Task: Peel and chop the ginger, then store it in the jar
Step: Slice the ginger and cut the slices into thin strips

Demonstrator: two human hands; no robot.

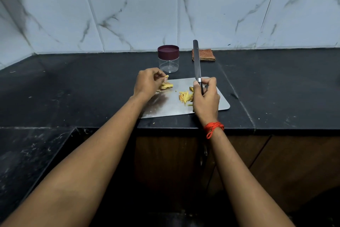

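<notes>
Brushed metal board [184, 105] (black stone counter [73, 88])

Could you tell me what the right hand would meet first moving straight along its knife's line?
Probably the folded cloth by the wall; the knife in the right hand overlaps it, though depth is unclear.

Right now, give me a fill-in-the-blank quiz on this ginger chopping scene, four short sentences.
1. The right hand grips the ____.
2. The lid sits on the ____.
3. The left hand pinches a piece of ____.
4. The cut strips lie on the ____.

Missing words: knife; jar; ginger; board.
</notes>
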